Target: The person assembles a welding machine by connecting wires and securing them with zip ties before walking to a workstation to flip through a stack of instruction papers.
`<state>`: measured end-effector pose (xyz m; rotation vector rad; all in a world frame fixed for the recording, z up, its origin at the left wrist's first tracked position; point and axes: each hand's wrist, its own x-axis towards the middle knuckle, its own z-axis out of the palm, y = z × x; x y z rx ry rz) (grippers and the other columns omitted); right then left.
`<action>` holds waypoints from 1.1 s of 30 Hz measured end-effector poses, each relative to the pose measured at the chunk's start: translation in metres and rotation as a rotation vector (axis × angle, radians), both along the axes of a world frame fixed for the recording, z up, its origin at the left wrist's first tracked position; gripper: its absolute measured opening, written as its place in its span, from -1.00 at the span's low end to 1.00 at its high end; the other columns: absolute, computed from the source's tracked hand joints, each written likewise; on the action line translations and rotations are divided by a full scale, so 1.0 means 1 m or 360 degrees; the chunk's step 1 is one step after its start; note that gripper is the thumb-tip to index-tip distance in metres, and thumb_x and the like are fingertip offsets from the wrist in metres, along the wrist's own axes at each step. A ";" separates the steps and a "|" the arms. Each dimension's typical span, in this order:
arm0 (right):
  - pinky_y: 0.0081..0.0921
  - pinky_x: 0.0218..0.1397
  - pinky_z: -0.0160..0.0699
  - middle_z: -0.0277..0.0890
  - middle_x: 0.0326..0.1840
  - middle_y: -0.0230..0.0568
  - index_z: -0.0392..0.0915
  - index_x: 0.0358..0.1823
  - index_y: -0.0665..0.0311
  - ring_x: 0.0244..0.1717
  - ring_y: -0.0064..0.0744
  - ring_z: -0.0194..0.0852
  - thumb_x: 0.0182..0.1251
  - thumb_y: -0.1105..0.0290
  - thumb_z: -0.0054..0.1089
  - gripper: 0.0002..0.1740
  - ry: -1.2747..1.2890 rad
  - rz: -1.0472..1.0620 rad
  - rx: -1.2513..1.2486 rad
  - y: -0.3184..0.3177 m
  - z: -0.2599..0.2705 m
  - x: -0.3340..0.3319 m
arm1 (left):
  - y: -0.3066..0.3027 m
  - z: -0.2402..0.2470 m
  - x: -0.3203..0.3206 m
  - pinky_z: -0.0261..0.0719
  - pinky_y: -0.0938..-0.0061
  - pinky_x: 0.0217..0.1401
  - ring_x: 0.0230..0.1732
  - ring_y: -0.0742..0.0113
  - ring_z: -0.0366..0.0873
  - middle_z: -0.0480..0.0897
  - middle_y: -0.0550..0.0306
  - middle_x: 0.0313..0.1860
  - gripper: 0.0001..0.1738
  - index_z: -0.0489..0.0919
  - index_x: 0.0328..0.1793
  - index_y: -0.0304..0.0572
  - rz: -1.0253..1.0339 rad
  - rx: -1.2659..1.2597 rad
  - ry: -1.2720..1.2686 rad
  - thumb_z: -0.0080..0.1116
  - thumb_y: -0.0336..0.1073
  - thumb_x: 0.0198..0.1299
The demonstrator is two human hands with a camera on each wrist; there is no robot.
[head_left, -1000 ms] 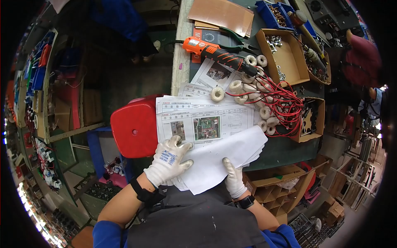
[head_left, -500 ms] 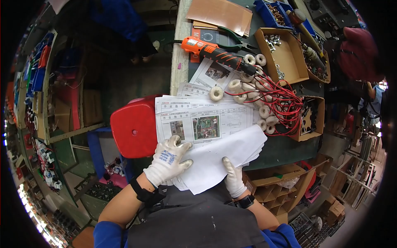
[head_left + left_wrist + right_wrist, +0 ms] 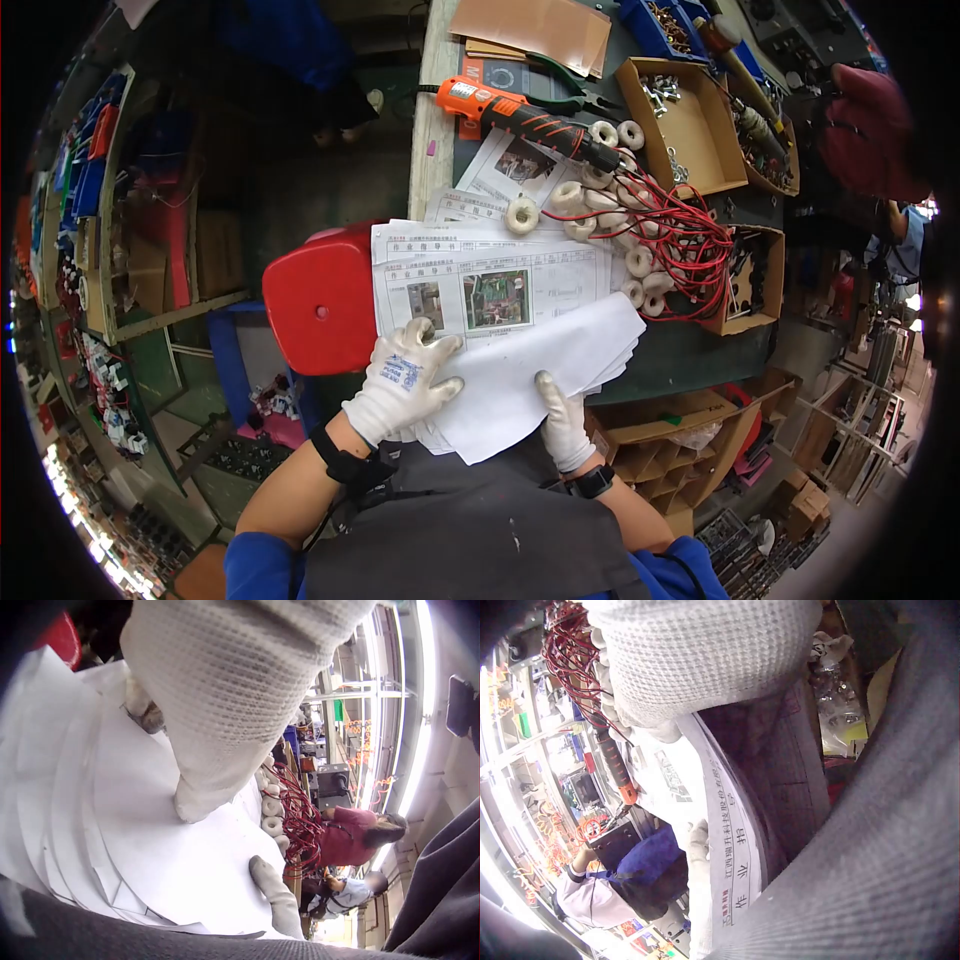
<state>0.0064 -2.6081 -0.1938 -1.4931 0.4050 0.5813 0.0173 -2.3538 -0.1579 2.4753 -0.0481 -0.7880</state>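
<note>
White-gloved, the left hand (image 3: 400, 385) grips the left side of a stack of papers (image 3: 500, 385), its thumb on the top sheet and its fingers bent. The right hand (image 3: 565, 425) holds the stack's near right edge, thumb on top; its other fingers are hidden beneath. The upper sheets are folded over with their blank side up, and printed sheets (image 3: 555, 283) with photos lie beyond. In the left wrist view the left hand (image 3: 225, 697) is over the fanned sheets (image 3: 150, 825). The right wrist view shows the right hand (image 3: 705, 660) above a printed page (image 3: 731, 855).
An orange-black power tool (image 3: 540, 128), pliers (image 3: 570, 100), white rings (image 3: 522, 214) with red wires (image 3: 690, 250) and a cardboard box of screws (image 3: 710, 150) lie on the bench. A red stool (image 3: 320, 310) stands left. A person in maroon (image 3: 865, 130) is at right.
The bench and papers appear slightly higher in the head view. Both hands keep their hold on the papers. The person in maroon has shifted slightly.
</note>
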 end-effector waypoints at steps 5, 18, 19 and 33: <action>-0.39 0.31 0.38 0.39 0.22 -0.15 0.31 0.31 0.43 0.18 -0.35 0.38 0.43 0.22 0.20 -0.42 0.0010 -0.0050 0.0022 0.003 0.002 0.002 | 0.000 -0.001 0.000 0.33 0.05 0.32 0.29 -0.25 0.38 0.35 -0.37 0.31 -0.35 0.53 0.29 0.11 0.0009 0.0007 0.0007 0.28 0.10 0.05; -0.42 0.32 0.37 0.41 0.23 -0.11 0.33 0.30 0.49 0.20 -0.35 0.38 0.36 0.20 0.30 -0.35 0.0058 -0.0156 0.0041 0.004 0.003 0.002 | 0.000 -0.002 -0.001 0.32 0.05 0.33 0.28 -0.24 0.38 0.36 -0.35 0.30 -0.35 0.54 0.28 0.12 0.0026 0.0000 -0.0017 0.29 0.09 0.04; -0.42 0.32 0.37 0.41 0.23 -0.11 0.33 0.30 0.49 0.20 -0.35 0.38 0.36 0.20 0.30 -0.35 0.0058 -0.0154 0.0040 0.004 0.003 0.002 | 0.000 -0.002 -0.002 0.31 0.05 0.33 0.28 -0.23 0.38 0.36 -0.35 0.30 -0.35 0.54 0.28 0.12 0.0027 0.0001 -0.0024 0.29 0.09 0.03; -0.40 0.36 0.31 0.37 0.27 -0.09 0.30 0.33 0.49 0.24 -0.33 0.34 0.37 0.15 0.29 -0.31 0.0096 -0.0116 0.0022 0.001 0.001 0.000 | 0.000 -0.003 -0.003 0.42 0.08 0.27 0.22 -0.21 0.47 0.42 -0.37 0.26 -0.39 0.58 0.23 0.05 0.0002 0.0035 -0.0194 0.29 0.07 0.03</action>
